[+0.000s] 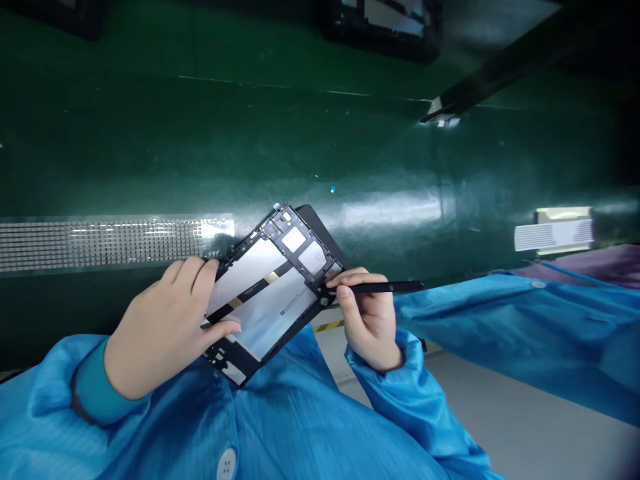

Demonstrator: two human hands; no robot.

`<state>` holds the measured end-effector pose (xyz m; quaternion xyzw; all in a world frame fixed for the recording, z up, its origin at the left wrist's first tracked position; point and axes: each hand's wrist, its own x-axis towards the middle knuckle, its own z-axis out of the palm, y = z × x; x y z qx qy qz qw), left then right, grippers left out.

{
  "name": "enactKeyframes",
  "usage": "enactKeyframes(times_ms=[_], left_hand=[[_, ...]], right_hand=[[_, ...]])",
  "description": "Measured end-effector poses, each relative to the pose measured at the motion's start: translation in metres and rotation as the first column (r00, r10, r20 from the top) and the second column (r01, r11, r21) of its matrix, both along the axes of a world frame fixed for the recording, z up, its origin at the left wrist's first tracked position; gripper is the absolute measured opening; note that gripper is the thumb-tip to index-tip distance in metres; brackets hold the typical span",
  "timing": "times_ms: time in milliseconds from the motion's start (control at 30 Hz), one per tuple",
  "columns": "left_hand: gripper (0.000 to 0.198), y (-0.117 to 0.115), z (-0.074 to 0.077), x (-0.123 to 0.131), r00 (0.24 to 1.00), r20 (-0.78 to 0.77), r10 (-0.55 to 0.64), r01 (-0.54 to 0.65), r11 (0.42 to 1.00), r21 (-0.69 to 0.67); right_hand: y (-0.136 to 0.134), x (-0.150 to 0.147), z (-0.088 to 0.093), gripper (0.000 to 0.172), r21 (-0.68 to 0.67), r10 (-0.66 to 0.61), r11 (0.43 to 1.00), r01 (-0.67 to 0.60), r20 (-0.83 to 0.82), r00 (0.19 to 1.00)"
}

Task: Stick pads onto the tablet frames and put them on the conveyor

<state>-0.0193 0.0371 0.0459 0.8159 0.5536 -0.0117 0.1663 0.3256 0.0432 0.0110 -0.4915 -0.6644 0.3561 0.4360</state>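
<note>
My left hand [167,320] grips an opened tablet frame [273,290] by its left edge, thumb across the silvery inner panel. The frame is tilted, with black circuit parts and small metal shields at its upper end. My right hand [367,313] is closed in a pinch on a thin black stick tool [385,287]. The tool's tip touches the frame's right edge near the circuit area. Both arms wear blue smock sleeves.
A green conveyor surface [300,133] runs across in front of me. Dark trays [385,23] sit at its far side. A perforated silvery strip [100,243] lies left, a white label block [555,233] right. Another blue sleeve [525,333] lies at the right.
</note>
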Motion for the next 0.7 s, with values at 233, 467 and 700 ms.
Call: enactKeyframes(times_ms=[233,467,700], left_hand=[[0.099,-0.002,-0.005,0.000,0.999,0.035,0.032,-0.033,0.999,0.034],[0.090,0.001,-0.007,-0.007,0.994,0.102,0.033,-0.031,0.999,-0.018],[0.080,-0.027,-0.023,0.028,0.932,0.356,0.072,-0.103,0.992,0.067]], right_hand=[[-0.001,-0.003,-0.001,0.018,0.003,0.005,1.000,-0.006,0.031,1.000],[-0.004,0.015,0.018,0.019,0.013,-0.081,0.997,0.080,0.060,0.995],[-0.094,-0.008,0.008,0.030,-0.488,-0.003,0.873,0.016,0.027,1.000]])
